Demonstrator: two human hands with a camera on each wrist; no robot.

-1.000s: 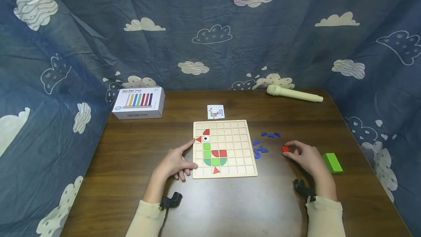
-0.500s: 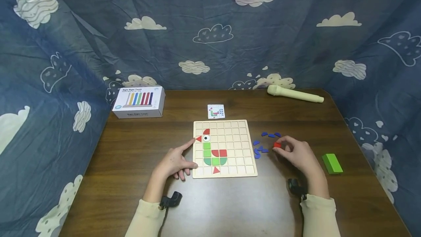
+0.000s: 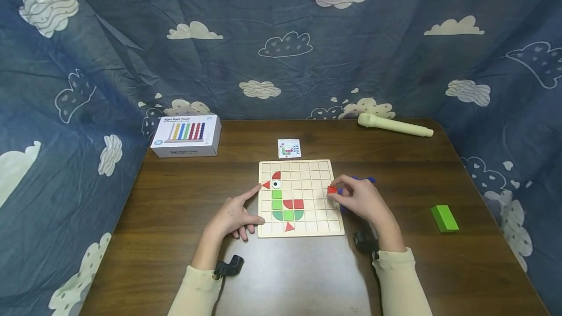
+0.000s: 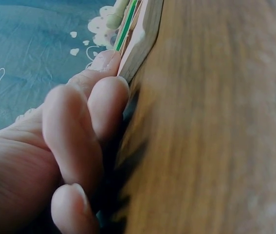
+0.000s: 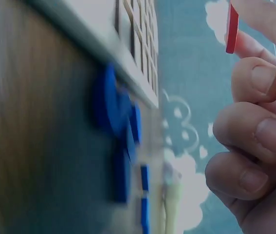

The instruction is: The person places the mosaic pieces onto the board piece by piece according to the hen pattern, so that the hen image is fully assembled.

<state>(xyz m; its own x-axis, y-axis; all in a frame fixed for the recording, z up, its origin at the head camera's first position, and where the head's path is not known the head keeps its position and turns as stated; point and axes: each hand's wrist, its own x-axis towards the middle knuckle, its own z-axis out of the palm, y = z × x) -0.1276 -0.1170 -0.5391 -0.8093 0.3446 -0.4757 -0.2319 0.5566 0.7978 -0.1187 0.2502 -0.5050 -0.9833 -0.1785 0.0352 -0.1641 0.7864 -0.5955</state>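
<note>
Thumb and index finger of my right hand [image 3: 366, 201] pinch a small red square tile [image 3: 331, 190], held over the right edge of the wooden grid board [image 3: 313, 177]. In the right wrist view the red tile [image 5: 232, 30] appears edge-on, above the table. My left hand [image 3: 233, 216] touches the board's left edge with its index finger and thumb, spread apart. On the board, red, green and light green tiles and a round eye tile [image 3: 275, 184] form a bird shape. Several blue half-round tiles [image 5: 109, 100] lie right of the board, partly hidden by my right hand in the head view.
A small picture card [image 3: 289, 148] showing a similar bird lies behind the board. At the back left stands a white toy box [image 3: 186, 135]. A cream microphone-shaped object [image 3: 395, 125] lies at the back right, with a green block [image 3: 445, 218] nearer on the right.
My right hand has lifted the red square tile from the table on the right and carried it leftward, past the blue tiles, to the board's right edge. The left hand stays in place.
</note>
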